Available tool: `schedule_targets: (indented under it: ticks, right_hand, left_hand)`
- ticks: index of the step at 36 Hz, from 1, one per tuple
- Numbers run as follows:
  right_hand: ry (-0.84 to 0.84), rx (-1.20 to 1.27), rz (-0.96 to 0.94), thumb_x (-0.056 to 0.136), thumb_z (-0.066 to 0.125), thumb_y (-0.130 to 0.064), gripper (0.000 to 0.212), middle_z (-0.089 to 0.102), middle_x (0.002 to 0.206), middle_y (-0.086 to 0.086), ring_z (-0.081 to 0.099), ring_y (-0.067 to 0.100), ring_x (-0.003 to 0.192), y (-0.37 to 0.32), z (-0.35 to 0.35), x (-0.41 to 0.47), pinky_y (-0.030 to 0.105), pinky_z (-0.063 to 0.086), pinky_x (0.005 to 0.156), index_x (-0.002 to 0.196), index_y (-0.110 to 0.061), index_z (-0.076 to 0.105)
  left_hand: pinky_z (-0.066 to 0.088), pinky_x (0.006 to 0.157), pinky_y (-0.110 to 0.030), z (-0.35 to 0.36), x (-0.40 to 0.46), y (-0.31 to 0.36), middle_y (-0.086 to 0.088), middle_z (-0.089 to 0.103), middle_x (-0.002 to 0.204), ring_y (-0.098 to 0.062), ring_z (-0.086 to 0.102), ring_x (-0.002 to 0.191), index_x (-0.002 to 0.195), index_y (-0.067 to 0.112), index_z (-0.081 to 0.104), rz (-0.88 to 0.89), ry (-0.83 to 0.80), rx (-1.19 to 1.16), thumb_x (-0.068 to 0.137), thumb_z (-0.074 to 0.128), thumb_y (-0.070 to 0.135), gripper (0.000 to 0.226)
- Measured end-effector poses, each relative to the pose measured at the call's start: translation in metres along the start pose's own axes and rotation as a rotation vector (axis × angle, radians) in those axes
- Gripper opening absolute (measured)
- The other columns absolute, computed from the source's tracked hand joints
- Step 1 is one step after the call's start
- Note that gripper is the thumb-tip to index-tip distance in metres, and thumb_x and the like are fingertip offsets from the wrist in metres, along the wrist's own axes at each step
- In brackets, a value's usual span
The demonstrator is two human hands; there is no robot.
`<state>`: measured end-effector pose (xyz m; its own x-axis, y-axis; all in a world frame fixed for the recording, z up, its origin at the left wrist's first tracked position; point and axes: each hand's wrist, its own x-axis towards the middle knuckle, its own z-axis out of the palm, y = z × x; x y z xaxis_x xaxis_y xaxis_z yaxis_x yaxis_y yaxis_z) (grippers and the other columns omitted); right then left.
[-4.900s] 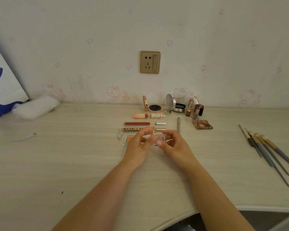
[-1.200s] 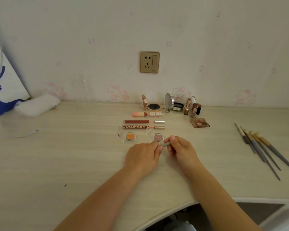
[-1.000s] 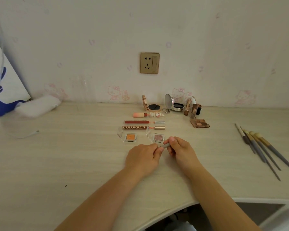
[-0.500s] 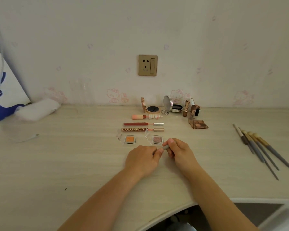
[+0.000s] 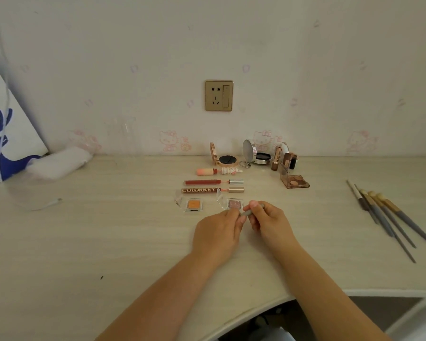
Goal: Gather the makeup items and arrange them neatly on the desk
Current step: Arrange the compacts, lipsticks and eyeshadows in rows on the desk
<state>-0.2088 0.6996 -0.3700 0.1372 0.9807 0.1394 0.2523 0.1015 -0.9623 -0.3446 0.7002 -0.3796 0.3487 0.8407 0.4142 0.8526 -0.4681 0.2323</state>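
A thin grey makeup pencil (image 5: pixel 247 212) is pinched between my left hand (image 5: pixel 218 233) and my right hand (image 5: pixel 268 223) at mid desk; most of it is hidden by fingers. Just beyond lie an orange eyeshadow pan (image 5: pixel 193 205) and a pink glitter pan (image 5: pixel 234 204), both with clear lids open. Behind them lie three lip tubes in rows: a COLORKEY tube (image 5: pixel 212 190), a red gloss (image 5: pixel 213 182) and a peach one (image 5: pixel 218 171). Two open compacts (image 5: pixel 225 159) (image 5: pixel 256 156), upright lipsticks (image 5: pixel 284 161) and a brown palette (image 5: pixel 295 181) stand by the wall.
Several makeup brushes (image 5: pixel 389 217) lie fanned at the right of the pale wooden desk (image 5: pixel 108 237). A white cloth roll (image 5: pixel 59 162) and a blue-and-white bag (image 5: pixel 3 134) sit at far left, with a thin cable (image 5: pixel 42 204) nearby. The desk edge curves at lower right.
Earlier both hands handled the clear pink pan; it now lies on the desk. The grey pencil left its spot by the palette and is now between both hands, which barely moved lately.
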Motion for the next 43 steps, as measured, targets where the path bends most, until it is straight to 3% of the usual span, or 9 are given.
schedule_targets:
  ticks: [11, 16, 20, 24, 27, 30, 34, 37, 43]
  right_hand:
    - [-0.005, 0.033, -0.034, 0.1, 0.04, -0.023, 0.033, 0.045, 0.055, -0.003, 0.041, 0.008, 0.053, -0.002, 0.001, -0.003, 0.009, 0.034, 0.047, 0.078, -0.01, 0.061]
    - [0.002, 0.054, -0.07, 0.1, 0.037, -0.02, 0.033, 0.043, 0.057, -0.003, 0.039, 0.008, 0.054, -0.004, -0.001, -0.004, 0.009, 0.033, 0.047, 0.075, -0.016, 0.057]
    - [0.001, 0.062, -0.091, 0.1, 0.036, -0.019, 0.033, 0.043, 0.059, -0.003, 0.038, 0.007, 0.054, -0.005, -0.002, -0.004, 0.008, 0.034, 0.049, 0.074, -0.019, 0.056]
    - [-0.006, 0.106, -0.103, 0.1, 0.038, -0.019, 0.034, 0.045, 0.052, -0.008, 0.039, 0.001, 0.048, -0.002, -0.003, 0.0, 0.01, 0.034, 0.048, 0.074, -0.019, 0.059]
    - [0.123, 0.272, -0.052, 0.099, 0.04, -0.021, 0.036, 0.045, 0.045, -0.01, 0.04, 0.002, 0.045, 0.004, -0.011, 0.01, 0.015, 0.036, 0.047, 0.072, -0.019, 0.063]
    - [0.266, 0.46, 0.099, 0.098, 0.043, -0.021, 0.036, 0.045, 0.045, -0.008, 0.04, 0.008, 0.046, 0.01, -0.024, 0.024, 0.025, 0.033, 0.052, 0.071, -0.017, 0.066]
    - [0.314, 0.288, 0.158, 0.092, 0.05, -0.018, 0.024, 0.054, 0.06, -0.006, 0.046, 0.009, 0.054, 0.017, -0.041, 0.039, 0.023, 0.038, 0.056, 0.084, -0.016, 0.073]
    - [0.33, 0.133, 0.169, 0.088, 0.057, -0.019, 0.017, 0.065, 0.077, -0.007, 0.056, 0.006, 0.067, 0.022, -0.053, 0.049, 0.02, 0.045, 0.064, 0.096, -0.019, 0.072]
    - [0.334, -0.148, 0.181, 0.09, 0.057, -0.019, 0.027, 0.069, 0.105, -0.001, 0.063, 0.018, 0.097, 0.025, -0.065, 0.064, 0.032, 0.048, 0.092, 0.115, -0.018, 0.067]
  left_hand:
    - [0.035, 0.059, -0.032, -0.006, 0.006, 0.004, -0.004, 0.064, 0.079, -0.021, 0.053, 0.068, 0.087, 0.019, 0.055, -0.121, -0.171, -0.14, 0.098, 0.026, 0.047, 0.042]
    - [0.034, 0.055, -0.031, -0.013, 0.007, 0.005, 0.004, 0.051, 0.062, -0.019, 0.048, 0.062, 0.068, 0.024, 0.049, -0.154, -0.221, -0.245, 0.096, 0.03, 0.051, 0.044]
    - [0.031, 0.051, -0.029, -0.017, 0.008, 0.005, 0.006, 0.049, 0.061, -0.015, 0.046, 0.06, 0.076, 0.017, 0.058, -0.188, -0.263, -0.289, 0.095, 0.03, 0.055, 0.051]
    - [0.031, 0.052, -0.029, -0.018, 0.007, 0.006, 0.004, 0.051, 0.064, -0.015, 0.047, 0.061, 0.072, 0.02, 0.051, -0.202, -0.255, -0.332, 0.095, 0.032, 0.054, 0.045]
    - [0.032, 0.053, -0.028, -0.02, 0.006, 0.008, 0.003, 0.052, 0.067, -0.018, 0.048, 0.064, 0.071, 0.024, 0.049, -0.215, -0.241, -0.364, 0.098, 0.028, 0.045, 0.04]
    - [0.034, 0.061, -0.026, -0.02, 0.011, 0.01, 0.007, 0.056, 0.088, -0.015, 0.051, 0.075, 0.089, 0.021, 0.058, -0.253, -0.197, -0.428, 0.1, 0.027, 0.028, 0.034]
    - [0.043, 0.067, -0.024, -0.019, 0.024, 0.017, 0.007, 0.061, 0.088, -0.011, 0.055, 0.076, 0.102, 0.022, 0.062, -0.301, -0.123, -0.492, 0.1, 0.033, 0.025, 0.029]
    - [0.052, 0.076, -0.034, -0.02, 0.043, 0.026, 0.01, 0.064, 0.079, -0.01, 0.062, 0.077, 0.1, 0.024, 0.062, -0.332, -0.105, -0.539, 0.099, 0.037, 0.031, 0.025]
    - [0.051, 0.081, -0.038, -0.012, 0.094, 0.038, 0.011, 0.07, 0.089, -0.012, 0.062, 0.09, 0.118, 0.029, 0.048, -0.404, -0.042, -0.448, 0.094, 0.045, 0.039, 0.026]
